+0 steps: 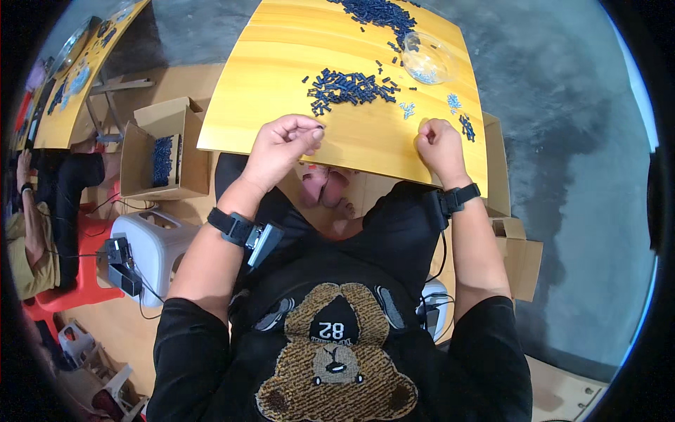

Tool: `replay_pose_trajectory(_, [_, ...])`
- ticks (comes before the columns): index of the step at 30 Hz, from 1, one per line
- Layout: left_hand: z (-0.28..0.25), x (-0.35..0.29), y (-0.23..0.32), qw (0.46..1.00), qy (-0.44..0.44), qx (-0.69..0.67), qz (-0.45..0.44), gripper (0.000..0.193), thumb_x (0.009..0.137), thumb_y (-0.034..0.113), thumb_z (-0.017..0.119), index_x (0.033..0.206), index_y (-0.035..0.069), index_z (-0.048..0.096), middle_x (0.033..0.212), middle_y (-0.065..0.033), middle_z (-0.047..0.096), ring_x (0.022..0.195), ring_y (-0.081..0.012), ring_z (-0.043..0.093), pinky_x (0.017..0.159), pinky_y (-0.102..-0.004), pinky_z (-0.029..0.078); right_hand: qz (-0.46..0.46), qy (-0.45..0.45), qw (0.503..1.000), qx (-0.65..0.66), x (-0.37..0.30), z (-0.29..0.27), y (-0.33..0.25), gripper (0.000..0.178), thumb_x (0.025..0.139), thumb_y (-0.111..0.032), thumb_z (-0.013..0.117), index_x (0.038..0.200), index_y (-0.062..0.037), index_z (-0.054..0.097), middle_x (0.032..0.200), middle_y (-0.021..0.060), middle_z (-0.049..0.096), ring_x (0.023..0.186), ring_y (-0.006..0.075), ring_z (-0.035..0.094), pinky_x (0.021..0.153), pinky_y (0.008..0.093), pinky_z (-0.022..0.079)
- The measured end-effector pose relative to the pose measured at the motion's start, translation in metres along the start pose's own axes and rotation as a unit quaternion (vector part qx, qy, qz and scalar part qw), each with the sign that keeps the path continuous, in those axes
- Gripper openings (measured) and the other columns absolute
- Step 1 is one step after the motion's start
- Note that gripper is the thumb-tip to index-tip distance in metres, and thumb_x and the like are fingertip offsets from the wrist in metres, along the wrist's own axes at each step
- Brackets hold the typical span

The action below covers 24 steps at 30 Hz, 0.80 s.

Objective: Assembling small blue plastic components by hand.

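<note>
My left hand (278, 149) is raised over the table's near edge, thumb and forefinger pinched on a small black part (321, 127) whose tip barely shows. To the right, my right hand (441, 149) is closed with its fingertips together near the tabletop; anything between them is hidden. Ahead of my left hand lies a loose heap of small black plastic parts (348, 88). A few small pale pieces (407, 110) lie between the heap and my right hand. Beyond that hand are another pale cluster (453, 103) and a small group of black parts (467, 129).
A clear round bowl (450, 63) holding pale pieces stands on the yellow table (256, 84). A larger black heap (376, 15) covers its far side. At left are a cardboard box (140, 165), a grey stool (151, 243) and a co-worker (35, 246) beside another table (77, 116).
</note>
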<state>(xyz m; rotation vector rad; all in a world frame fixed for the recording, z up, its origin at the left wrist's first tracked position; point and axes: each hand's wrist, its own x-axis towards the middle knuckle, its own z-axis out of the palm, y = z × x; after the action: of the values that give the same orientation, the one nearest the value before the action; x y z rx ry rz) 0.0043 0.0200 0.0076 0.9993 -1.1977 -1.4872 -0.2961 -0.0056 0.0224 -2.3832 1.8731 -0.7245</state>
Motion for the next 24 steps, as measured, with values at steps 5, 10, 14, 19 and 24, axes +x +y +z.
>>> replay_pose_trajectory(5, [0.012,-0.021,0.007,0.998,-0.057,-0.018,0.008,0.013,0.084,0.006,0.062,0.097,0.002,0.063,0.084,-0.0021,0.065,0.072,-0.0073,0.059,0.067,-0.0213,0.05,0.134,0.001,0.962,0.239,0.0,-0.018,-0.033,0.002,0.073,-0.003,0.059,0.075,-0.0023,0.058,0.067,0.0009,0.056,0.057,0.0076,0.049,0.055,0.0212,0.042])
replay_pose_trajectory(10, [0.022,-0.036,0.017,0.998,-0.056,-0.003,0.03,0.014,0.083,0.005,0.063,0.097,0.001,0.063,0.084,-0.0025,0.065,0.073,-0.0071,0.059,0.066,-0.021,0.049,0.179,-0.052,0.801,0.569,-0.001,-0.043,-0.092,0.012,0.08,-0.005,0.061,0.09,-0.0001,0.063,0.073,-0.0017,0.058,0.062,0.0041,0.05,0.057,0.0173,0.041])
replay_pose_trajectory(14, [0.038,-0.043,0.031,0.996,-0.065,-0.049,0.045,0.013,0.083,0.001,0.062,0.096,-0.003,0.061,0.081,-0.0043,0.065,0.069,-0.0062,0.06,0.062,-0.0186,0.049,0.156,-0.09,0.751,0.635,-0.011,-0.038,-0.11,0.014,0.079,-0.006,0.063,0.091,0.0004,0.063,0.077,0.0009,0.06,0.063,0.0052,0.051,0.056,0.0179,0.042])
replay_pose_trajectory(19, [0.042,-0.051,0.034,0.996,-0.074,-0.041,0.034,0.015,0.083,0.003,0.063,0.097,-0.001,0.062,0.082,-0.0043,0.065,0.071,-0.0075,0.06,0.064,-0.0199,0.049,0.164,-0.143,0.715,0.664,-0.029,-0.036,-0.123,0.015,0.082,-0.007,0.063,0.094,0.0012,0.06,0.08,0.0041,0.062,0.068,0.0068,0.058,0.057,0.0199,0.048])
replay_pose_trajectory(24, [0.046,-0.056,0.038,0.996,-0.076,-0.029,0.04,0.016,0.083,0.005,0.064,0.098,0.001,0.063,0.081,-0.003,0.065,0.069,-0.0075,0.058,0.064,-0.0204,0.048,0.143,-0.126,0.707,0.681,-0.037,-0.035,-0.129,0.014,0.082,-0.007,0.064,0.092,0.0013,0.061,0.081,0.0052,0.063,0.066,0.008,0.059,0.057,0.0202,0.049])
